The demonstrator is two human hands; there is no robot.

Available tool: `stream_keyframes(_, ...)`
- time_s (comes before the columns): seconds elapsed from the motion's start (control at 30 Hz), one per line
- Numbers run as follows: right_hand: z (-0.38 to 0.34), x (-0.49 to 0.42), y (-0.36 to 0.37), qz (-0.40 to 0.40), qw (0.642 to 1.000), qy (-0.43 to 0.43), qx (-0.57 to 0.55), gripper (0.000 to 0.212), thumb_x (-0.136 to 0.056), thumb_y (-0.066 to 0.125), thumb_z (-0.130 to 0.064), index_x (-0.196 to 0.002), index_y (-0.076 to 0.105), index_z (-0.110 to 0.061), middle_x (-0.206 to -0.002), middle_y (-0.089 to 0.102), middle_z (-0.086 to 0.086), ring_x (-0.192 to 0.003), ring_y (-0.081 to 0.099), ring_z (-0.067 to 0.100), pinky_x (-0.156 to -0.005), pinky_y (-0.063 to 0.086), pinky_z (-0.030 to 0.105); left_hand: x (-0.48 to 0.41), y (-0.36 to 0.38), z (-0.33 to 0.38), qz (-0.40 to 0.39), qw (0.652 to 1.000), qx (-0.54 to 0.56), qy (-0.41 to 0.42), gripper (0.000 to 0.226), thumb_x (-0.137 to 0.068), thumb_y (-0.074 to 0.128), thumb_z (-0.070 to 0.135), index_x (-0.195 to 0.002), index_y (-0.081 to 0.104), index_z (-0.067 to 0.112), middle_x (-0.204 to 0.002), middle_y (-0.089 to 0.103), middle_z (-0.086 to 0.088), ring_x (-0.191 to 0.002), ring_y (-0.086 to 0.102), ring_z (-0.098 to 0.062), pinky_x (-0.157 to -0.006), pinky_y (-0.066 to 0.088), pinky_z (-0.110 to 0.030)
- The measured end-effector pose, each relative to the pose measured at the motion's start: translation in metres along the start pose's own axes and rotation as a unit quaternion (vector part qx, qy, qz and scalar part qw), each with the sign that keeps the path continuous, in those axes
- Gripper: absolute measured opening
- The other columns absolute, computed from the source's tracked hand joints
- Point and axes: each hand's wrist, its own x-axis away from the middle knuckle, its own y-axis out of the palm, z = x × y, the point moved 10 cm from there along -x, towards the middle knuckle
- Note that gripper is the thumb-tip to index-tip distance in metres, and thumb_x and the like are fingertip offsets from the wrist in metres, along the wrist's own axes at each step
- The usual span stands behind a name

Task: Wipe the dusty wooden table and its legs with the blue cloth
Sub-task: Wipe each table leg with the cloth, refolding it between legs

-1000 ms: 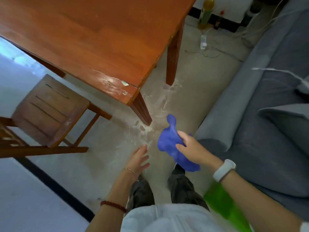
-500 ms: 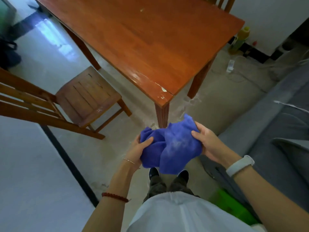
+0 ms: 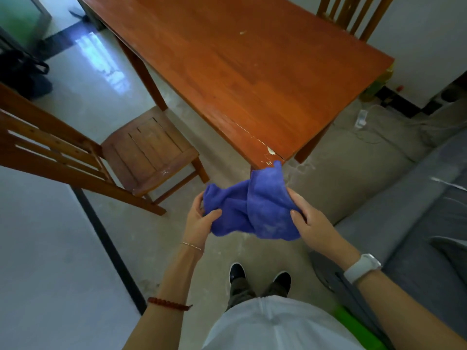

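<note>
The blue cloth [image 3: 250, 210] is bunched up in front of me, below the near corner of the reddish wooden table [image 3: 242, 72]. My left hand [image 3: 201, 221] grips its left end with thumb over the fabric. My right hand [image 3: 312, 223] holds its right side, thumb on top. The cloth's top edge overlaps the chipped table corner [image 3: 270, 154] in the picture and hides the near leg. Two other table legs [image 3: 147, 77] [image 3: 312, 144] show at left and right. White dust lies on the floor by the corner.
A wooden chair [image 3: 149, 150] stands left of the table, another chair [image 3: 353, 13] at the far side. A grey sofa [image 3: 417, 198] fills the right. A power strip [image 3: 360, 118] and cables lie on the floor beyond. My shoes [image 3: 260, 276] are below the cloth.
One second ago only my right hand held the cloth low near the floor. My left hand has since taken hold, and my view has risen so more of the tabletop shows.
</note>
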Motion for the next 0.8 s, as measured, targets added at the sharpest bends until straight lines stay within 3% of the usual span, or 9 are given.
stream_keyframes(0.1, -0.039, -0.002, 0.022, -0.035, 0.991, -0.064, 0.113, 0.044, -0.096, 0.031, -0.022, -0.133, 0.020, -0.043, -0.131, 0.052, 0.005, -0.110, 0.056, 0.022, -0.096, 0.044, 0.036, 0.000, 0.021, -0.014, -0.020, 0.993, 0.079, -0.085, 0.043, -0.088, 0.054, 0.014, -0.130, 0.042, 0.014, -0.123, 0.055, -0.011, -0.113, 0.054, -0.029, -0.089, 0.048, -0.037)
stream_keyframes(0.17, -0.054, 0.002, 0.055, -0.105, 0.972, -0.127, 0.166, 0.046, -0.096, 0.030, -0.022, -0.141, 0.026, -0.029, -0.148, 0.034, 0.005, -0.124, 0.044, 0.023, -0.104, 0.034, 0.030, 0.005, 0.043, -0.029, -0.063, 0.970, 0.160, -0.174, 0.045, -0.089, 0.045, 0.037, -0.126, 0.049, 0.012, -0.119, 0.059, -0.012, -0.112, 0.055, -0.026, -0.090, 0.046, -0.032)
stream_keyframes(0.23, -0.048, 0.005, 0.082, -0.172, 0.961, -0.128, 0.172, 0.048, -0.095, 0.034, -0.010, -0.142, 0.030, -0.020, -0.151, 0.014, -0.012, -0.126, 0.035, 0.019, -0.102, 0.025, 0.020, 0.006, 0.052, -0.037, -0.087, 0.957, 0.186, -0.203, 0.053, -0.086, 0.042, 0.048, -0.122, 0.054, 0.012, -0.119, 0.062, -0.011, -0.109, 0.059, -0.024, -0.087, 0.049, -0.031)
stream_keyframes(0.33, -0.036, 0.007, 0.097, -0.218, 0.967, -0.099, 0.088, 0.049, -0.090, 0.036, 0.005, -0.135, 0.042, -0.013, -0.141, 0.015, -0.017, -0.128, 0.032, 0.015, -0.101, 0.016, 0.006, 0.000, 0.047, -0.046, -0.063, 0.964, 0.173, -0.191, 0.053, -0.082, 0.059, 0.026, -0.129, 0.046, 0.008, -0.127, 0.056, -0.018, -0.112, 0.057, -0.033, -0.085, 0.053, -0.041)
stream_keyframes(0.4, -0.027, 0.007, 0.097, -0.222, 0.972, -0.069, 0.019, 0.045, -0.085, 0.038, 0.003, -0.126, 0.052, -0.007, -0.138, 0.033, -0.007, -0.126, 0.036, 0.008, -0.100, 0.020, 0.002, -0.004, 0.038, -0.046, -0.024, 0.971, 0.153, -0.180, 0.048, -0.081, 0.059, 0.002, -0.127, 0.046, 0.003, -0.118, 0.059, -0.020, -0.100, 0.060, -0.034, -0.075, 0.053, -0.040)
stream_keyframes(0.47, -0.017, -0.001, 0.072, -0.126, 0.989, -0.010, -0.071, 0.042, -0.076, 0.038, -0.007, -0.108, 0.063, -0.013, -0.120, 0.058, 0.000, -0.110, 0.052, 0.001, -0.092, 0.038, 0.013, -0.009, 0.036, -0.035, -0.036, 0.975, 0.154, -0.157, 0.048, -0.074, 0.061, -0.003, -0.120, 0.051, 0.003, -0.105, 0.062, -0.015, -0.086, 0.063, -0.026, -0.068, 0.053, -0.035)
stream_keyframes(0.57, -0.002, -0.014, 0.022, 0.036, 0.991, 0.034, -0.121, 0.033, -0.085, 0.053, -0.005, -0.105, 0.050, -0.031, -0.108, 0.055, -0.007, -0.103, 0.054, 0.006, -0.082, 0.041, 0.017, -0.009, 0.046, -0.003, -0.135, 0.974, 0.147, -0.109, 0.056, -0.057, 0.076, 0.011, -0.110, 0.057, 0.009, -0.097, 0.070, -0.005, -0.085, 0.068, -0.018, -0.073, 0.055, -0.030)
stream_keyframes(0.7, -0.039, -0.036, 0.024, -0.081, 0.988, -0.011, -0.132, 0.066, -0.083, 0.064, -0.004, -0.132, 0.026, -0.028, -0.125, 0.038, -0.020, -0.110, 0.040, -0.020, -0.085, 0.031, -0.003, 0.001, 0.060, 0.045, -0.249, 0.961, 0.103, -0.060, 0.065, -0.044, 0.090, 0.035, -0.101, 0.069, 0.014, -0.100, 0.071, -0.002, -0.093, 0.066, -0.015, -0.080, 0.055, -0.028)
stream_keyframes(0.8, -0.070, -0.047, 0.030, -0.160, 0.973, -0.033, -0.163, 0.044, -0.074, 0.067, -0.025, -0.114, 0.049, -0.025, -0.115, 0.057, -0.010, -0.101, 0.057, -0.007, -0.084, 0.045, 0.010, 0.002, 0.055, 0.089, -0.254, 0.961, 0.108, -0.004, 0.054, -0.042, 0.090, 0.038, -0.091, 0.074, 0.021, -0.094, 0.072, 0.003, -0.090, 0.067, -0.011, -0.076, 0.055, -0.026)
